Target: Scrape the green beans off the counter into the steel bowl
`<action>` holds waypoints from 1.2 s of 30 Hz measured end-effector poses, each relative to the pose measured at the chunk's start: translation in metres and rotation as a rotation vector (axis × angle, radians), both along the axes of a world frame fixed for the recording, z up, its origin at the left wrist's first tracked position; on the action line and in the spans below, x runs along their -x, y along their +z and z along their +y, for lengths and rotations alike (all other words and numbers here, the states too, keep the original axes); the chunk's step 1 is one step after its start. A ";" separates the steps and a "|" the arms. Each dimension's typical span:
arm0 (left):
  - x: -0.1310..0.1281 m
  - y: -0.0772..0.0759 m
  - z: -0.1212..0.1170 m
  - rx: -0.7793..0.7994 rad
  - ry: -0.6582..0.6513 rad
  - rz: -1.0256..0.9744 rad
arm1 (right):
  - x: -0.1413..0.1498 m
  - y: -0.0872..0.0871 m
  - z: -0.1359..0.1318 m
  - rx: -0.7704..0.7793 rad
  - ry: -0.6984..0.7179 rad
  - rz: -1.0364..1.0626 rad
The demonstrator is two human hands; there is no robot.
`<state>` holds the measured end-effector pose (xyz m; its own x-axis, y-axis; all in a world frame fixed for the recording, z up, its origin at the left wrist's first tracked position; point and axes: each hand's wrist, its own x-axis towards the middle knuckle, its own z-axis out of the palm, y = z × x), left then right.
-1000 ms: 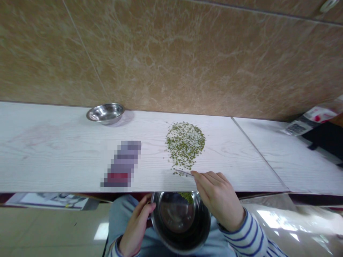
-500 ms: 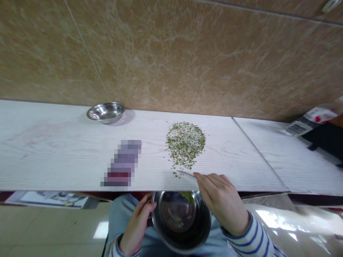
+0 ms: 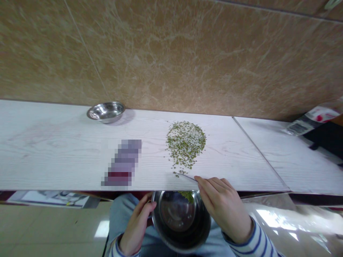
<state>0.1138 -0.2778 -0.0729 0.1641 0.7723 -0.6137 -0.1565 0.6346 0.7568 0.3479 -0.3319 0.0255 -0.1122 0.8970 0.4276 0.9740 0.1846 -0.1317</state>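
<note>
- Right hand [image 3: 223,210]: at 3 o'clock from the bowl, over the board's near edge. Fingers [image 3: 211,184] and thumb are closed in a pinch on a thin metal blade [image 3: 188,176] (knife or scraper; the frame does not settle which).
- Blade: lies nearly flat, pointing toward 9 o'clock from the hand. Its tip sits among stray grains at the pile's near edge.
- Left hand [image 3: 138,223]: at 9 o'clock from the bowl. Fingers [image 3: 147,206] are curled around the rim, holding the bowl against the person's lap.
- Bowl [image 3: 180,228]: steel, just below the board's near edge; whether it touches the edge cannot be told. A small heap of green grains [image 3: 187,196] lies against its inner wall at 12 o'clock.
- Pile [image 3: 185,142]: green grains on the board at 12 o'clock from the bowl, thin enough for white to show through at its center.
- Board [image 3: 53,160]: white, wood-grained, with a seam at 2 o'clock from the pile.
- Small bowl [image 3: 105,112]: steel, at the far edge of the board, at 10 o'clock from the pile.
- Pixelated object [image 3: 122,163]: on the board at 9 o'clock from the pile; its kind cannot be told.
- Packet [image 3: 312,121]: at the far right, beyond the board.
</note>
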 end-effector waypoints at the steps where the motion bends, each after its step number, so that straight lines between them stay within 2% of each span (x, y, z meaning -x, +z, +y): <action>1: 0.000 -0.001 0.000 0.001 -0.003 -0.005 | 0.000 0.000 -0.001 0.000 -0.001 0.002; 7: 0.000 -0.004 -0.001 -0.009 0.014 0.009 | -0.003 0.000 -0.005 0.018 -0.013 -0.012; 16: 0.001 0.000 -0.001 -0.011 -0.004 0.001 | -0.014 0.005 -0.003 0.003 -0.056 -0.045; 25: 0.000 0.004 0.000 -0.008 -0.031 0.029 | -0.008 0.001 0.005 -0.001 -0.050 -0.042; 36: 0.003 0.000 -0.001 -0.041 -0.057 -0.003 | -0.008 0.002 0.003 0.010 -0.025 -0.021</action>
<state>0.1104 -0.2790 -0.0727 0.2104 0.7862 -0.5811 -0.1231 0.6109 0.7821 0.3558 -0.3288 0.0271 -0.0985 0.9036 0.4168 0.9808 0.1591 -0.1131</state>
